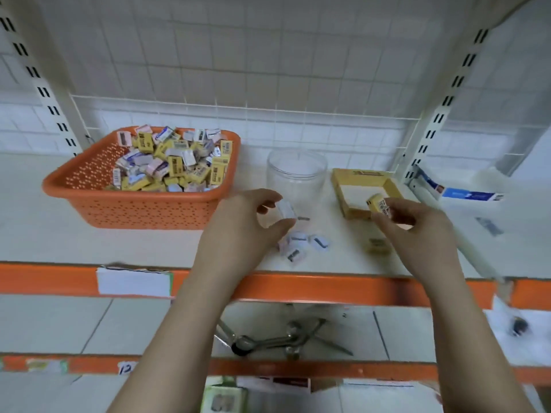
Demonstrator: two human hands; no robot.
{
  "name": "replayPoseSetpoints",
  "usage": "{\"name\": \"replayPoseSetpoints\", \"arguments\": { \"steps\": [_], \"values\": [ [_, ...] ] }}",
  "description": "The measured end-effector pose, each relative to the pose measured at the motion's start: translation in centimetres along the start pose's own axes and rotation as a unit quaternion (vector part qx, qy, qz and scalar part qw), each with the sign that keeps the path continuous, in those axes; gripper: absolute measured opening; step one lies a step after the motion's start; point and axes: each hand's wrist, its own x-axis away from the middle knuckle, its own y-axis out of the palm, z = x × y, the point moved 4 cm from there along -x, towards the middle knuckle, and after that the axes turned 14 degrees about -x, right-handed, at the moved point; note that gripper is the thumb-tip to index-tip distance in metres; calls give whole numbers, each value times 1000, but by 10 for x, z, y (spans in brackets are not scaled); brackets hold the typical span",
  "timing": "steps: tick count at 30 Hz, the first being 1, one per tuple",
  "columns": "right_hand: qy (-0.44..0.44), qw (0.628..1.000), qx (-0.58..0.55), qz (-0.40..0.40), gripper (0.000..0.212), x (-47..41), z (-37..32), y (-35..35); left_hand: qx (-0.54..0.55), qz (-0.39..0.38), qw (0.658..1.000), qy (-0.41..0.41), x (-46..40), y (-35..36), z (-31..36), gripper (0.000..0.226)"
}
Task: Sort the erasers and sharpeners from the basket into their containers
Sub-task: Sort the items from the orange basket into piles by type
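An orange perforated basket (89, 198) on the shelf's left holds a heap of yellow boxed erasers and small pale sharpeners (176, 162). A clear plastic jar (296, 174) stands to its right, and beyond it an open yellow cardboard box (340, 186). My left hand (244, 231) pinches a small white sharpener (285, 210) in front of the jar. A yellow boxed eraser (378, 204) is pinched in my right hand (417, 234) at the box's front edge. Several pale sharpeners (304, 244) and one yellow eraser (377, 245) lie loose on the shelf.
The white shelf has an orange front rail (298, 289) with a white label holder (134, 281). A wire grid back panel (238, 114) closes the rear. A blue-and-white packet (465, 193) lies at the far right. Metal tools (280, 338) rest on the lower shelf.
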Motion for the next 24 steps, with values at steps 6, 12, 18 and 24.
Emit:
{"name": "replayPoseSetpoints", "arguments": {
  "steps": [6, 12, 18, 24],
  "values": [
    [46, 984, 103, -140, 28, 5, 30, -36, -5, -8, 998, -61, 25, 24, 25, 29],
    [69, 966, 120, -220, 38, 11, 47, -27, -8, -17, 995, -99, 31, 34, 19, 31],
    [61, 967, 113, -218, 40, 7, 51, -25, -33, -41, 991, -121, 12, 49, 7, 32],
    [33, 984, 32, -172, 30, 3, 37, -25, -57, -64, 990, -115, 2, 62, 6, 38]
  ]
}}
